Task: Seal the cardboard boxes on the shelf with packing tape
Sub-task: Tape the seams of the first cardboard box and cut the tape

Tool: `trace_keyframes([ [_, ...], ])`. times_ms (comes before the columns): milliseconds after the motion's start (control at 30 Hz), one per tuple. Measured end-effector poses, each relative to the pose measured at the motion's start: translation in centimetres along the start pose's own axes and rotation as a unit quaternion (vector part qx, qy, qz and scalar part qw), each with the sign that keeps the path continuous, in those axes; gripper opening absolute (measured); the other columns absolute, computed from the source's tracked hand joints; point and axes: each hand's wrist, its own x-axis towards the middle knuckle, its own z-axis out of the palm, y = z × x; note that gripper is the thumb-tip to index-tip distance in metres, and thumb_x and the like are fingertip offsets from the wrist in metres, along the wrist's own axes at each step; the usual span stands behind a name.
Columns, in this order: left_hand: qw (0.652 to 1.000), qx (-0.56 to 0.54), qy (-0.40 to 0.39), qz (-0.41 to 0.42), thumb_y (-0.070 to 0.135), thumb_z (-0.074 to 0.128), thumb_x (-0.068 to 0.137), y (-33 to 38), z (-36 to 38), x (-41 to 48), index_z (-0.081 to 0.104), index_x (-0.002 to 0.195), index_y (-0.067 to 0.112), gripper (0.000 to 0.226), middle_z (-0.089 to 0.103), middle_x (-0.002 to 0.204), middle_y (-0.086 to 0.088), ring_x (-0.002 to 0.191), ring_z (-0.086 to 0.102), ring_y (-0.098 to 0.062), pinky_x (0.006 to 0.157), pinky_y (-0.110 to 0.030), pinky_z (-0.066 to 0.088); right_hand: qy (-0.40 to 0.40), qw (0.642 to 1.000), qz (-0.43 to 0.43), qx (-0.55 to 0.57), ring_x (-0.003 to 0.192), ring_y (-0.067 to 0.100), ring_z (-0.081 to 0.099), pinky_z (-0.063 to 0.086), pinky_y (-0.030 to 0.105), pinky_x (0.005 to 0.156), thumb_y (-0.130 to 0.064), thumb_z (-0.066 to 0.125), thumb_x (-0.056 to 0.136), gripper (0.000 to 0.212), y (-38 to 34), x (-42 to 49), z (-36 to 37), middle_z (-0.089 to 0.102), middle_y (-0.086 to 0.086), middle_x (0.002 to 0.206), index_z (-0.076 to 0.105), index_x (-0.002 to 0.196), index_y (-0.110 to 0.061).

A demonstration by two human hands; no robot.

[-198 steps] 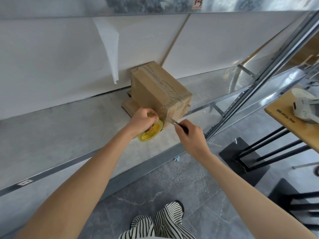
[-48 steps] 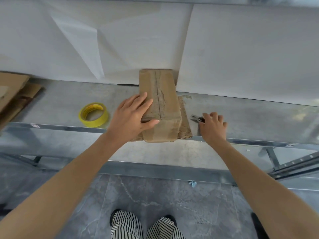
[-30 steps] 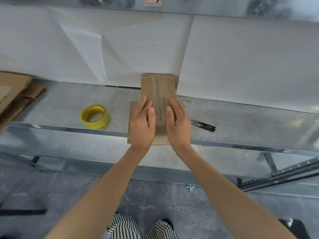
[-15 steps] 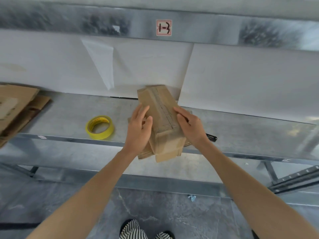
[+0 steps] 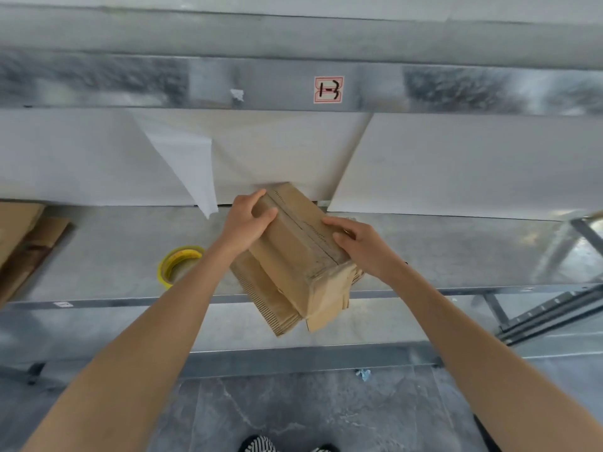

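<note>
1. The shelf (image 5: 114, 249) is lying below both grips, and you are no longer working flat on it. A second ago the box was sitting there under your pressing palms; now it is coming up off the metal.
2. The cardboard box (image 5: 293, 256) is hanging between your two grips, tilted, with its near corner dipping past the shelf's front edge. Its top flaps are lying shut, with a seam running from the left grip's side toward the near end by the right grip. Whatever it is holding is staying hidden. I judge that the top seam is finished and that you are turning the box to reach another face.
3. Flattened cardboard (image 5: 23, 236) is lying on the shelf well to the left of your left grip.
4. A corrugated piece (image 5: 270, 298) is hanging under the box, below and between your grips. I cannot tell whether it is a loose sheet or an unsealed bottom flap; if it is a flap, the underside is still needing tape.
5. Your left grip (image 5: 249, 220) is clutching the box's far left top edge, fingers curled over it. Your right grip (image 5: 362, 246) is clasping the right side, thumb lying on top near the seam.
6. The tape roll (image 5: 177, 267) is lying flat on the shelf just left of your left forearm, touching neither grip. Seconds ago your left grip was holding it against the box, so you are going to need it back in hand before any further taping.
</note>
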Motion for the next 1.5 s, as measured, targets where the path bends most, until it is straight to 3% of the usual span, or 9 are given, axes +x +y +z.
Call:
trace_keyframes([
  [167, 1.0, 0.009, -0.004, 0.007, 0.042, 0.051, 0.095, -0.4, -0.4, 0.0, 0.034, 0.146, 0.024, 0.057, 0.035, 0.139, -0.008, 0.125, 0.039, -0.02, 0.095, -0.021, 0.027, 0.091, 0.992, -0.007, -0.083, 0.121, 0.011, 0.047, 0.038, 0.014, 0.086, -0.038, 0.056, 0.09, 0.041, -1.0, -1.2, 0.7, 0.049, -0.015, 0.124, 0.054, 0.13, -0.027],
  [267, 1.0, 0.016, -0.003, 0.008, 0.043, 0.05, 0.095, -0.5, -0.5, 0.0, 0.034, 0.146, 0.025, 0.056, 0.035, 0.139, -0.008, 0.125, 0.04, -0.022, 0.098, -0.027, 0.031, 0.062, 0.976, 0.035, -0.207, 0.132, 0.018, 0.032, 0.039, 0.04, 0.102, -0.081, 0.05, 0.065, 0.092, -1.7, -2.4, 1.8, 0.029, -0.007, 0.146, 0.035, 0.141, -0.032],
  [333, 1.0, 0.027, 0.002, 0.003, 0.045, 0.049, 0.094, -0.5, -0.5, 0.1, 0.035, 0.145, 0.026, 0.056, 0.036, 0.139, -0.007, 0.124, 0.042, -0.023, 0.103, -0.034, 0.034, 0.046, 0.959, 0.041, -0.276, 0.137, 0.022, 0.019, 0.032, 0.051, 0.107, -0.089, 0.047, 0.056, 0.109, -2.2, -3.0, 3.0, 0.016, -0.005, 0.153, 0.019, 0.146, -0.033],
  [533, 0.999, 0.037, -0.001, 0.001, 0.049, 0.048, 0.093, -0.9, -0.7, 0.3, 0.035, 0.144, 0.028, 0.057, 0.037, 0.137, -0.005, 0.122, 0.044, -0.022, 0.106, -0.042, 0.036, 0.014, 0.938, 0.035, -0.344, 0.136, 0.026, 0.012, 0.031, 0.054, 0.104, -0.083, 0.058, 0.056, 0.113, -3.4, -2.8, 3.5, 0.01, -0.003, 0.15, 0.015, 0.144, -0.025],
  [700, 0.999, 0.039, 0.008, -0.003, 0.048, 0.049, 0.093, -0.9, -0.8, 0.2, 0.036, 0.144, 0.026, 0.057, 0.038, 0.136, -0.007, 0.121, 0.044, -0.023, 0.107, -0.041, 0.035, 0.022, 0.924, -0.005, -0.382, 0.119, 0.028, 0.026, 0.036, 0.042, 0.092, -0.065, 0.065, 0.063, 0.086, -4.2, -2.0, 4.0, 0.027, 0.003, 0.131, 0.033, 0.128, -0.018],
  [967, 0.99, 0.12, 0.055, -0.044, 0.055, 0.046, 0.091, -1.2, -1.9, -1.1, 0.025, 0.146, 0.026, 0.065, 0.036, 0.138, -0.011, 0.125, 0.041, -0.032, 0.105, -0.046, 0.032, -0.082, 0.912, -0.014, -0.402, 0.142, 0.023, 0.001, 0.016, 0.052, 0.112, -0.044, 0.071, 0.066, 0.104, -4.4, 1.4, 1.7, 0.005, 0.002, 0.156, 0.011, 0.149, -0.026],
  [1100, 0.972, 0.199, 0.123, 0.029, 0.048, 0.047, 0.093, -0.8, -2.6, -2.3, 0.017, 0.15, 0.021, 0.069, 0.03, 0.146, -0.013, 0.132, 0.033, -0.033, 0.106, -0.047, 0.029, -0.119, 0.909, 0.017, -0.4, 0.145, 0.02, -0.009, 0.009, 0.053, 0.113, -0.038, 0.069, 0.068, 0.105, -4.2, 2.4, 1.5, -0.007, -0.004, 0.159, 0.003, 0.15, -0.031],
  [1267, 0.921, 0.244, 0.246, 0.175, 0.035, 0.052, 0.094, 0.8, -4.0, -3.2, 0.031, 0.146, 0.012, 0.06, 0.027, 0.151, -0.019, 0.134, 0.032, -0.037, 0.106, -0.049, 0.03, -0.127, 0.912, 0.02, -0.39, 0.145, 0.019, -0.011, 0.009, 0.054, 0.114, -0.035, 0.069, 0.07, 0.104, -4.4, 2.5, 1.4, -0.009, -0.006, 0.158, 0.002, 0.15, -0.032],
  [1500, 0.885, 0.309, 0.24, 0.251, 0.033, 0.053, 0.094, 2.7, -4.5, -2.6, 0.033, 0.146, 0.01, 0.06, 0.023, 0.153, -0.022, 0.139, 0.027, -0.039, 0.108, -0.054, 0.032, -0.131, 0.909, 0.021, -0.395, 0.145, 0.02, -0.01, 0.01, 0.053, 0.114, -0.035, 0.069, 0.073, 0.102, -4.7, 2.4, 1.1, -0.008, -0.005, 0.159, 0.003, 0.15, -0.033],
])
